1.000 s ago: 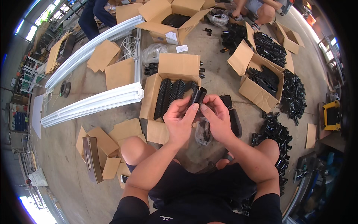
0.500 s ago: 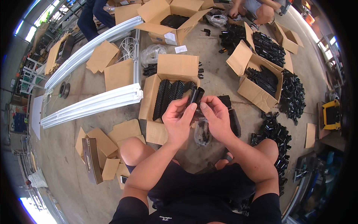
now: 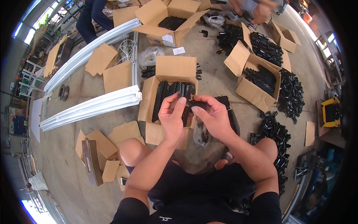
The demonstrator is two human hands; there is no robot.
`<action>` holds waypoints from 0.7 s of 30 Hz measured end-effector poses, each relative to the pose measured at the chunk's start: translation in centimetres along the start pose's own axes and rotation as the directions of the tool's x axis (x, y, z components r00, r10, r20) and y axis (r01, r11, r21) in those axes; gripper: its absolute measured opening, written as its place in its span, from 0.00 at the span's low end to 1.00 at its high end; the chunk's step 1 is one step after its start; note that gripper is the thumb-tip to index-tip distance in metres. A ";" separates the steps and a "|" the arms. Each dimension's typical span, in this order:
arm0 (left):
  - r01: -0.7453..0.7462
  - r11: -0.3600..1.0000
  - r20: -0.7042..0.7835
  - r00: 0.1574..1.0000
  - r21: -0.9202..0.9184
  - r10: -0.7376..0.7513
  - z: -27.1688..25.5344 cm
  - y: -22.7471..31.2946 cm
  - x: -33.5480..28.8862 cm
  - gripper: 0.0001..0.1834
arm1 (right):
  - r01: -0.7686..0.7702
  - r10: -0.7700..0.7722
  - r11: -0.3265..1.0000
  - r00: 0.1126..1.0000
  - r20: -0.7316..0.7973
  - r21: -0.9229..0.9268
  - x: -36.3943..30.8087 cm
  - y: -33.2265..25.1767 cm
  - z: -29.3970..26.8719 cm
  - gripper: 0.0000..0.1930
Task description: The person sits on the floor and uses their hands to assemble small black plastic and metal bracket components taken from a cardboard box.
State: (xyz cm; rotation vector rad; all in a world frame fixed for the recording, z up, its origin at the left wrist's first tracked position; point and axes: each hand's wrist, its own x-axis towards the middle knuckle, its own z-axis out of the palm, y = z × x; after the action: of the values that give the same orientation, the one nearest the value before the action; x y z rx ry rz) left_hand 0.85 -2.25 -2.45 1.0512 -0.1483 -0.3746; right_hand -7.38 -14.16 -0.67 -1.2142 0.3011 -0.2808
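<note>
My left hand (image 3: pixel 172 117) is closed round a black tubular plastic part (image 3: pixel 185 90), its thumb lying along the part. My right hand (image 3: pixel 213 115) pinches a short black piece at the side of that part; whether it is one part or two joined cannot be made out. Both hands are above the near side of an open cardboard box (image 3: pixel 176 66), which holds rows of similar black parts (image 3: pixel 162 98). Below the hands, a clear plastic bag (image 3: pixel 201 135) lies on the floor between my knees.
White metal rails (image 3: pixel 89 106) lie to the left. Another open box (image 3: pixel 257 95) stands right, beside heaps of loose black parts (image 3: pixel 291 91). A farther open box (image 3: pixel 164 37) stands ahead. Flattened cardboard (image 3: pixel 125 136) and a phone (image 3: pixel 123 181) lie near my left knee. Two people are at the far side.
The black part has turned and moved slightly left in my left hand. My right fingers have shifted lower, onto a piece at its side. The far right person's hand has moved.
</note>
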 end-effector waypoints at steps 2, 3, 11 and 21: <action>-0.001 1.000 0.003 1.000 -0.001 0.001 0.1 0.1 0.2 0.13 | 0.007 -0.006 0.999 1.000 -0.018 0.052 0.3 -0.1 0.2 0.16; -0.001 1.000 0.002 1.000 0.006 0.001 0.1 0.2 0.2 0.12 | 0.016 -0.015 0.999 1.000 -0.023 0.039 0.4 -0.1 0.3 0.16; -0.052 0.992 0.028 0.998 0.118 0.049 0.3 -0.3 0.0 0.11 | 0.054 -0.058 0.997 0.993 -0.107 -0.046 0.7 0.8 -0.6 0.12; -0.038 0.992 0.144 0.989 0.121 0.021 0.0 -0.3 -1.4 0.13 | 0.016 -0.035 0.982 0.995 -0.098 -0.189 0.4 3.0 -1.2 0.03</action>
State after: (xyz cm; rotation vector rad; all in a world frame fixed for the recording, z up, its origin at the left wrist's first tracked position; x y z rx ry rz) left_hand -0.49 -1.86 -2.69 1.1428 -0.3181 -0.4182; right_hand -7.30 -14.42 -3.89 -1.3931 0.4070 -0.3419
